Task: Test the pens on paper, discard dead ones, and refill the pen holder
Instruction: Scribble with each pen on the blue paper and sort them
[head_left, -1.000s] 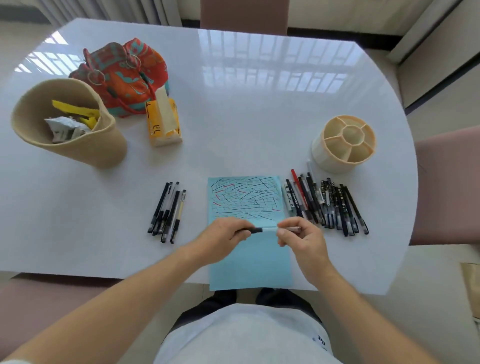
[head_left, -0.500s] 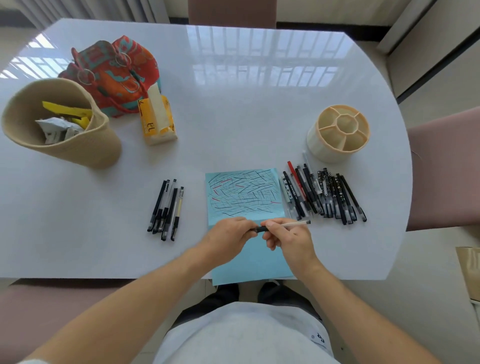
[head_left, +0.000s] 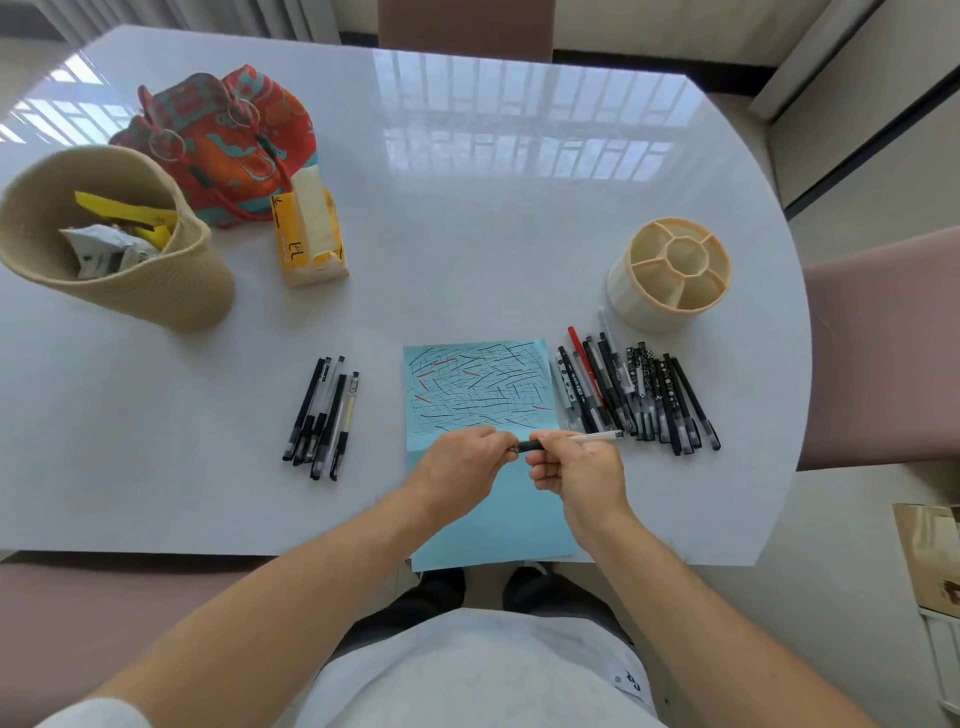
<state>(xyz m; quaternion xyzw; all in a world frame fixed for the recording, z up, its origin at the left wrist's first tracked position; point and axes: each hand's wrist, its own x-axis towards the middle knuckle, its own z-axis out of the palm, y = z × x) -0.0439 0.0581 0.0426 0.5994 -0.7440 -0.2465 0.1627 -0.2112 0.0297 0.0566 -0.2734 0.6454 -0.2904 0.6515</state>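
Note:
A blue sheet of paper (head_left: 483, 384), scribbled with black and red strokes on its far half, lies at the table's near edge. Over its middle, both hands hold one pen (head_left: 592, 437) level. My left hand (head_left: 460, 467) pinches the pen's black end, and my right hand (head_left: 579, 475) grips the clear barrel. Several pens (head_left: 636, 397) lie in a row right of the paper. A smaller group of pens (head_left: 324, 415) lies to the left. The cream pen holder (head_left: 670, 273) with divided compartments stands at the right with nothing in it.
A beige woven basket (head_left: 119, 244) holding crumpled wrappers stands at the far left. Beside it are a red patterned bag (head_left: 223, 140) and a yellow tissue pack (head_left: 309, 234). Pink chairs (head_left: 883, 343) surround the white table (head_left: 467, 208).
My hands have drawn closer together along the pen, so less of it shows between them. The view shifted slightly; the pen piles did not move.

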